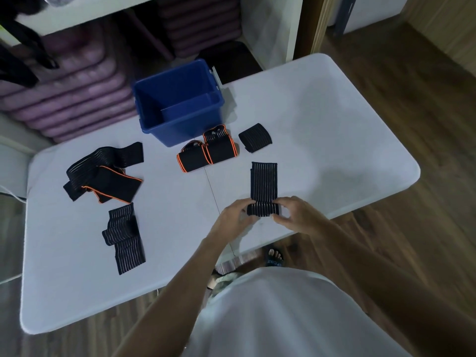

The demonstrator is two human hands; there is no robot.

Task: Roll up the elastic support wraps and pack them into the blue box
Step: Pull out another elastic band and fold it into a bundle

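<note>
White folding table [322, 119] carries the work; we note the open blue plastic box [180, 104] at its far edge. Our left hand [235, 217] and right hand [296, 213] pinch the rolled near end of a black ribbed elastic wrap [264, 181] lying flat near the table's front edge.

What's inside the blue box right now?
The blue box shows only its bare blue floor and walls; no wraps are visible in it. Its near wall hides the closest strip of floor. Three rolled wraps sit outside, on the white table.
</note>
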